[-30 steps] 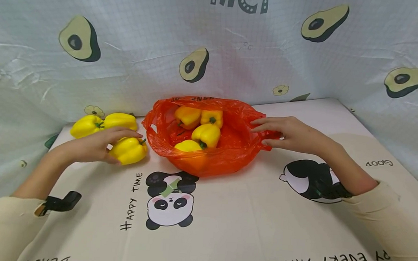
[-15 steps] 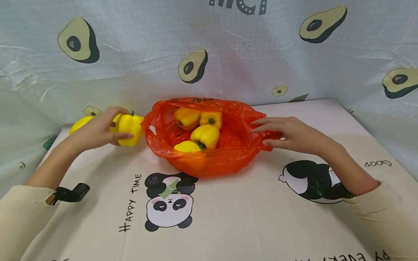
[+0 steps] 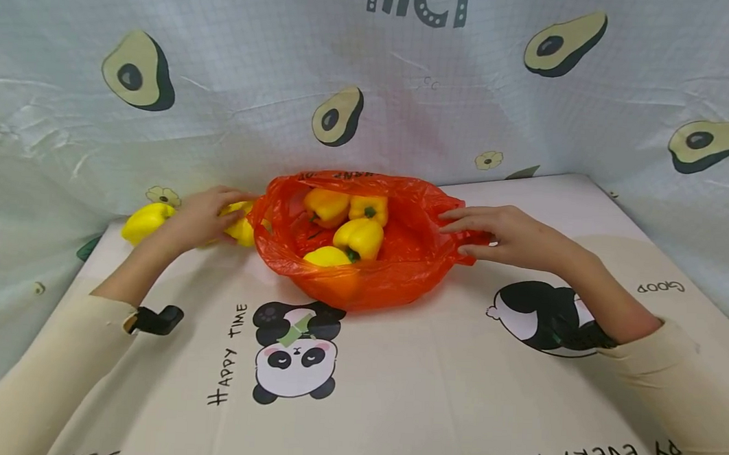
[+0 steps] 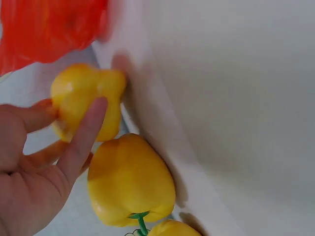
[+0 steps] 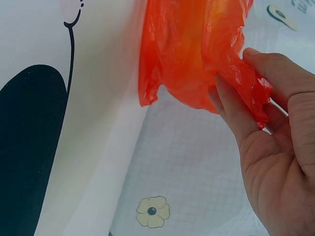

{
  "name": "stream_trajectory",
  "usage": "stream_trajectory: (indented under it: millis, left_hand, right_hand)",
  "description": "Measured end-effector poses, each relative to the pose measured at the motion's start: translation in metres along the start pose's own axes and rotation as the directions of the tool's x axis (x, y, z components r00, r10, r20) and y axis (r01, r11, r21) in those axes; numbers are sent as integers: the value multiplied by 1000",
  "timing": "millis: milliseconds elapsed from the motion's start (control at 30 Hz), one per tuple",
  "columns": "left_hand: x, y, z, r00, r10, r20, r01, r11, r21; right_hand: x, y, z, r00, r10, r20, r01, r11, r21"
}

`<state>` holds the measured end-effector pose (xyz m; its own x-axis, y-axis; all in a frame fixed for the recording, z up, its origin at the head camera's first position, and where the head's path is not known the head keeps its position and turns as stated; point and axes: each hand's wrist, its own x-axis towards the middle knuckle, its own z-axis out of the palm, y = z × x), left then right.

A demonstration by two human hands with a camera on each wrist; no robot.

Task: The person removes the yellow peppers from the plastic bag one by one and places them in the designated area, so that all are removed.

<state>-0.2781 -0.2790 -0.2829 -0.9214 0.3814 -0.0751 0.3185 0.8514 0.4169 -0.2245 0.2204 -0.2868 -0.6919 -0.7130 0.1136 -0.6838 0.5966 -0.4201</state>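
My left hand (image 3: 203, 218) holds a yellow bell pepper (image 3: 242, 229) at the left rim of the red plastic bag (image 3: 392, 284). In the left wrist view, the thumb lies across this pepper (image 4: 81, 91) and the fingers are on its far side. Inside the bag sit several yellow bell peppers (image 3: 360, 237). My right hand (image 3: 515, 237) pinches the bag's right edge, and crumpled plastic (image 5: 251, 91) shows between thumb and fingers in the right wrist view.
Another yellow bell pepper (image 3: 145, 223) lies on the table left of the hand. One more pepper (image 4: 132, 179) is beside the held one in the left wrist view. Behind the table hangs a white sheet (image 3: 237, 63) with avocado prints. A printed panda cloth (image 3: 393, 394) covers the table.
The left hand has taken the front pepper of the left group, lifted it and carried it right and back to the bag's left rim. The right hand stays at the bag's edge.
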Motion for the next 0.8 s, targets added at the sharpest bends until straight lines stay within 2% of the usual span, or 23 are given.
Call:
stream_trajectory:
  millis: [100,267,367,500,567,667,800]
  left_hand:
    - [2,0,0,1000,-11,-14,12,998,58]
    - [-1,1,-7,999,-52,10,52,998,27]
    - [-7,1,-14,997,-75,17,75,997,-20]
    - [-20,4,-24,994,-102,-40,101,995,-21]
    - [-26,7,-29,991,-106,-80,107,994,8]
    - [-35,17,-34,987,-102,-121,105,994,22]
    - [-43,35,-39,986,-78,-147,83,996,33]
  right_hand:
    - [0,0,0,1000,12,4,-12,1000,11]
    - [1,0,1,1000,7,10,-7,1000,28]
    - [0,0,2,1000,3,10,-3,1000,26]
    - [0,0,3,1000,9,12,-9,1000,27]
    - [1,0,2,1000,6,10,-6,1000,19]
    - [1,-1,2,1000,6,7,-6,1000,12]
    - [1,-1,2,1000,15,12,-16,1000,21]
